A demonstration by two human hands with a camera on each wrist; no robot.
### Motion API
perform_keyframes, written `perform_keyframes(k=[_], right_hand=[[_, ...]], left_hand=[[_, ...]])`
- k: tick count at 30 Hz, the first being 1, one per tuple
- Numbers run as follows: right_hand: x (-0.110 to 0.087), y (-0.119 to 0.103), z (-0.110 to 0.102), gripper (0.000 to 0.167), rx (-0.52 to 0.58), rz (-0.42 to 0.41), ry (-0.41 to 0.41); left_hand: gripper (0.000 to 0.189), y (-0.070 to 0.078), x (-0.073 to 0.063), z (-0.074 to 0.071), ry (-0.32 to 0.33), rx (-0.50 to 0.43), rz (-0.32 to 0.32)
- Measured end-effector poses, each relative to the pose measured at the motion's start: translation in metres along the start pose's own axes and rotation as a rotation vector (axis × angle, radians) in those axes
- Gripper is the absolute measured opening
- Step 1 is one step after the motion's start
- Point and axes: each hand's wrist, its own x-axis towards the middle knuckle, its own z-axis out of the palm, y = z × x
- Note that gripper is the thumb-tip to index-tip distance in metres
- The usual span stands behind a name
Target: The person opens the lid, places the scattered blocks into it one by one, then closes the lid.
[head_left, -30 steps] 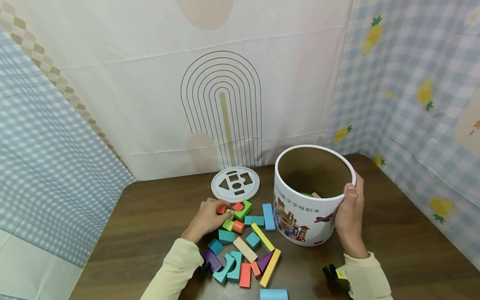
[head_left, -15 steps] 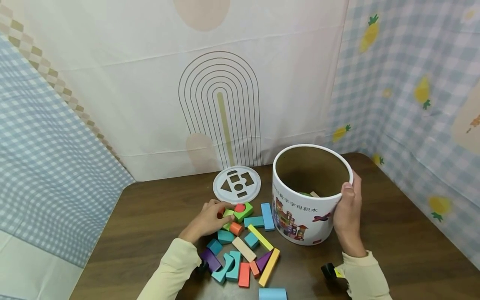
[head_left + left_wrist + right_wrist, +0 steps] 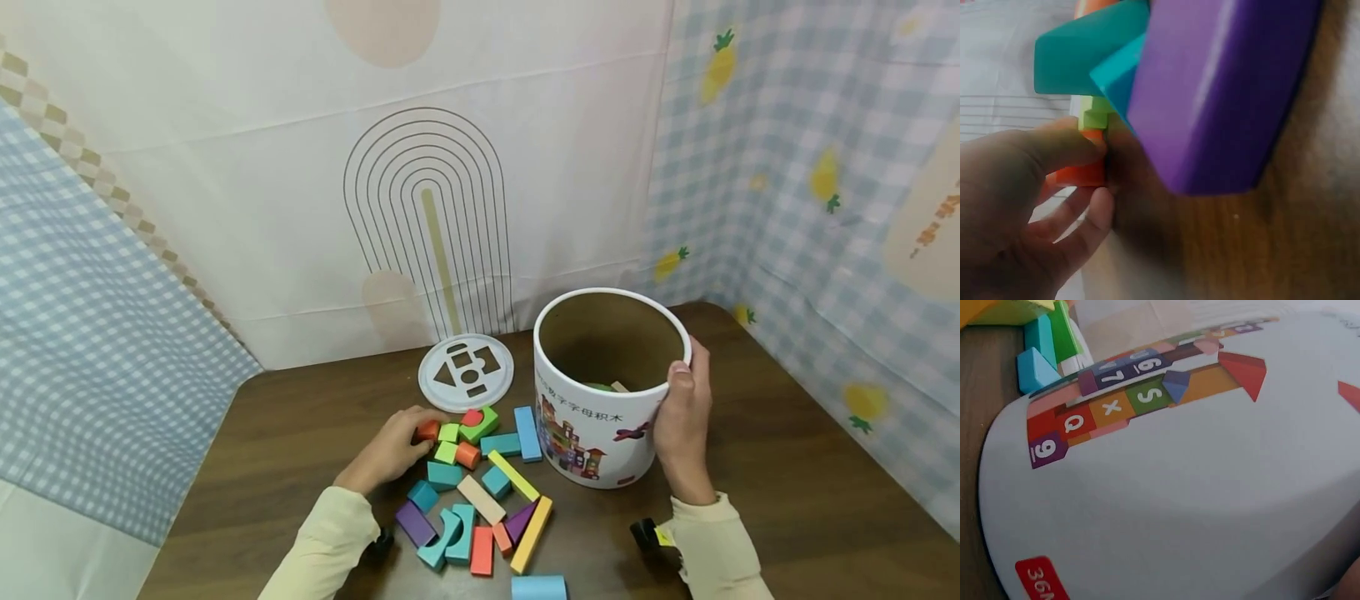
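Fingers and thumb of my left hand (image 3: 386, 450) pinch an orange block (image 3: 428, 430) at the left edge of the block pile. In the left wrist view the thumb lies on one side of this orange block (image 3: 1082, 174) and the fingertips on the other. Two light green blocks (image 3: 448, 432) sit just right of it. My right hand (image 3: 684, 417) grips the right rim of a tall white bucket (image 3: 592, 417), thumb over the edge. A few blocks show inside it. The bucket's printed wall (image 3: 1166, 481) fills the right wrist view, hiding most of that hand.
Several coloured blocks lie between the hands, among them a purple block (image 3: 415, 523), a yellow bar (image 3: 531, 536) and a blue bar (image 3: 528, 434). A white lid (image 3: 466, 400) with shaped cut-outs lies behind them by the wall cloth (image 3: 300, 250). A light blue block (image 3: 538, 587) is nearest the front.
My left hand has drawn back to the left, its thumb coming off the light green blocks, now in full view. The right hand keeps its hold on the bucket. The head view has shifted slightly.
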Motion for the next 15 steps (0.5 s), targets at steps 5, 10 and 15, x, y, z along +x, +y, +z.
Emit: perform_keyframes(k=[5,10,15], right_hand=[[0.004,0.005,0.005,0.051,0.107,-0.025,0.063],[0.010,0.010,0.004,0.052,0.181,-0.037,0.039],[0.024,0.035,-0.010,0.060,0.268,-0.063,-0.112]], left_hand=[[0.036,-0.001,0.003,0.000,0.048,0.059,0.072],[0.040,0.006,0.005,-0.003,0.092,0.065,0.073],[0.047,0.017,0.011,-0.009,0.201,0.026,0.120]])
